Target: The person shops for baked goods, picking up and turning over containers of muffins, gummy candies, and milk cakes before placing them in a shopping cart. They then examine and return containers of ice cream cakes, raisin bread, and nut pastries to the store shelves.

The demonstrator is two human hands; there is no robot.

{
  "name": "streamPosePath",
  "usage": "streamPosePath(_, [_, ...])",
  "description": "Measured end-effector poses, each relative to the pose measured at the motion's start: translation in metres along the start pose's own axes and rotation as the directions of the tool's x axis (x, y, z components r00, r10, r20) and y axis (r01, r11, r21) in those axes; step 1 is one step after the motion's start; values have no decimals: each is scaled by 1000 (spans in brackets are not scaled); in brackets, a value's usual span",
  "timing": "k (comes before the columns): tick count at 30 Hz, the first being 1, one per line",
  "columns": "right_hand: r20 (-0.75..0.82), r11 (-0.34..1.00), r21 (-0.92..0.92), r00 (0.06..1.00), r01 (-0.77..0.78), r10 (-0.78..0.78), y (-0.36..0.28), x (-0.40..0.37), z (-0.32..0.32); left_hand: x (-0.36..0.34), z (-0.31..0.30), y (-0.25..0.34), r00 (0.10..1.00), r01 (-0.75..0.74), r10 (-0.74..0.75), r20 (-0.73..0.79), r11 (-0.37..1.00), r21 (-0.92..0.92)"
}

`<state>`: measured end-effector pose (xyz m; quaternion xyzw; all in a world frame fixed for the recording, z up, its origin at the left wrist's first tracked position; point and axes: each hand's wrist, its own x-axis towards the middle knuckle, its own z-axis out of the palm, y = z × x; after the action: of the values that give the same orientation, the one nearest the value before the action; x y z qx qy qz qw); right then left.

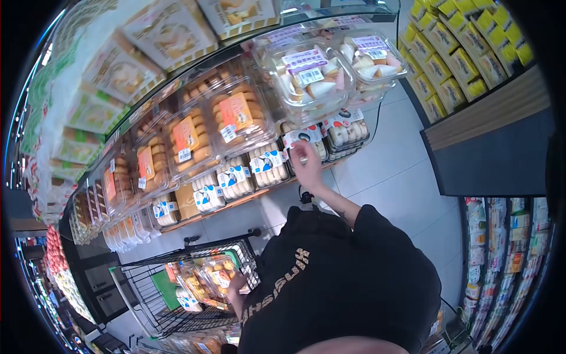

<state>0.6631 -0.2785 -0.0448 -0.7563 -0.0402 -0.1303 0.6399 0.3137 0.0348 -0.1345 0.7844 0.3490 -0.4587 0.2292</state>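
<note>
My left hand (237,282) reaches down into the shopping cart (138,295), its fingers closed at the edge of a clear box of golden pastries (213,272) with an orange label. More pastry boxes lie around it there. My right hand (306,167) is raised in front of the lower shelf, fingers curled, beside a clear box of white round pastries (303,137). Whether it touches that box, or holds anything small, is hidden. Just above stands a large clear box of cake pieces (309,76) with a purple label.
Orange-labelled pastry boxes (236,115) line the upper shelf, with blue-and-white-labelled boxes (268,165) below. Packaged goods (168,35) are stacked at upper left. Yellow packets (448,65) fill a rack at upper right, beside the tiled floor (389,153). Another display (507,253) stands at right.
</note>
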Motion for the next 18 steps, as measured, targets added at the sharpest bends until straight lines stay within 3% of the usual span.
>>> streamPosePath(1, [-110,1000,18,994,21,-19,-4,19,-16,-8,-28,35,995,-101,101,-21,994,35])
streamPosePath(3, [-248,985,169,969,31,12,-2,49,-40,-47,-95,117,910,-394,414,-3,863,-316])
streamPosePath(4, [-240,984,177,970,18,26,-6,59,-51,-72,-120,171,847,-465,530,-40,701,-540])
streamPosePath(6, [-273,950,311,958,-3,92,-15,76,-67,-112,-168,255,754,-608,639,-154,589,-532])
streamPosePath(9, [-203,935,353,974,-23,101,-18,89,-82,-132,-202,356,580,-779,715,-390,348,-521])
streamPosePath(11, [-172,958,283,981,-37,89,-26,91,-86,-142,-208,412,472,-843,716,-514,196,-501])
streamPosePath(13, [-123,942,334,989,-41,86,-31,94,-90,-135,-204,447,392,-902,731,-559,187,-388])
streamPosePath(18, [-17,897,414,984,-156,179,-43,94,-102,-138,-183,491,498,-814,716,-490,192,-548])
